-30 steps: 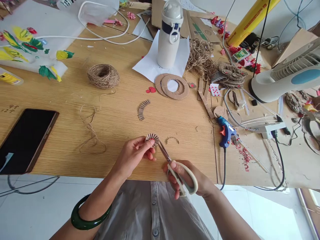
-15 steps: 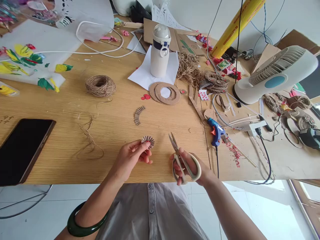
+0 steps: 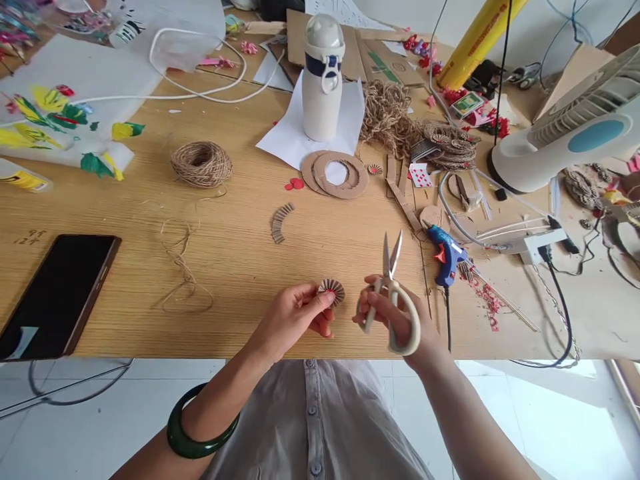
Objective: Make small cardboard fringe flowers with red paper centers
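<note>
Between thumb and fingers, my left hand pinches a small pleated cardboard rosette with a red centre, held above the table's front part. My right hand grips a pair of scissors by their pale handles, blades parted and pointing up and away. A gap separates the scissors from the rosette. Beyond my hands lies a curved strip of corrugated cardboard. Red paper discs and flat cardboard rings rest farther back.
A blue glue gun and its cable lie right of my hands. At left are a phone, loose twine and a twine coil. A white bottle stands on paper at the back; a white fan is at right.
In the view, both hands have shifted right. The scissors have turned more upright and their blades have spread wider. The rosette stays pinched in my left hand.
</note>
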Demonstrator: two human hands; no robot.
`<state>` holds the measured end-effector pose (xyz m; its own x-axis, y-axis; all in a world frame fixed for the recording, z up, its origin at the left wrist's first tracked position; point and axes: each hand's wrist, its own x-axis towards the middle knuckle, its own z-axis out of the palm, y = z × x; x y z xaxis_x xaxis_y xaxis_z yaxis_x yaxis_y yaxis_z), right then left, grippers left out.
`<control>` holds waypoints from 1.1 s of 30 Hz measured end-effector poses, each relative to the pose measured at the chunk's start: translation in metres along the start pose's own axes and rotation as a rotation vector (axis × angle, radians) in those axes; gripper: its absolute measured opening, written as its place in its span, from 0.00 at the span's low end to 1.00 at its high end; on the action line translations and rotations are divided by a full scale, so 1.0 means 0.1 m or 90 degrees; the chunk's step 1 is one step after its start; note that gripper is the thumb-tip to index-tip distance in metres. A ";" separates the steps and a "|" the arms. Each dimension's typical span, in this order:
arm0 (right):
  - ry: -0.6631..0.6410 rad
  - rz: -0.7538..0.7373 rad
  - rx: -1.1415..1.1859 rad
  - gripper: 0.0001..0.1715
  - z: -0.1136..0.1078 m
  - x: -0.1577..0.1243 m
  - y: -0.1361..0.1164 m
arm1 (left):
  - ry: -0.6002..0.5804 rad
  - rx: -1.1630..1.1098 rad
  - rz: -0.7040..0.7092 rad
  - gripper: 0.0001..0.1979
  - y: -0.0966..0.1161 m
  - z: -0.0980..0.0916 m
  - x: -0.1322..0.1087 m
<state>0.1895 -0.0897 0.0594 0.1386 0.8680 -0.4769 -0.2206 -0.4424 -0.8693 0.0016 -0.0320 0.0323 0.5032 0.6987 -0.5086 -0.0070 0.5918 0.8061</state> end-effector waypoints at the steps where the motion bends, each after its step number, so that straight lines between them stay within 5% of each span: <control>1: -0.008 -0.010 -0.029 0.25 0.06 0.04 -0.02 | -0.009 0.011 0.005 0.17 0.00 0.02 -0.01; 9: -0.048 -0.018 -0.103 0.24 0.22 0.22 -0.03 | -0.026 0.060 0.052 0.17 -0.02 0.04 0.00; 21: 0.093 -0.097 -0.095 0.22 0.30 0.25 0.06 | 0.071 -0.112 0.093 0.16 -0.06 0.18 0.02; 27: 0.037 -0.108 -0.085 0.25 0.27 0.26 0.08 | 0.108 -0.060 0.096 0.13 -0.07 0.20 0.04; 33: -0.120 -0.028 -0.181 0.28 -0.03 0.17 0.00 | 0.151 -0.062 0.086 0.15 -0.04 0.13 0.01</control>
<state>0.1947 -0.0754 0.0507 -0.0448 0.9022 -0.4289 0.0628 -0.4260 -0.9026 0.0136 -0.0387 0.0323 0.2757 0.8415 -0.4646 -0.1486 0.5148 0.8443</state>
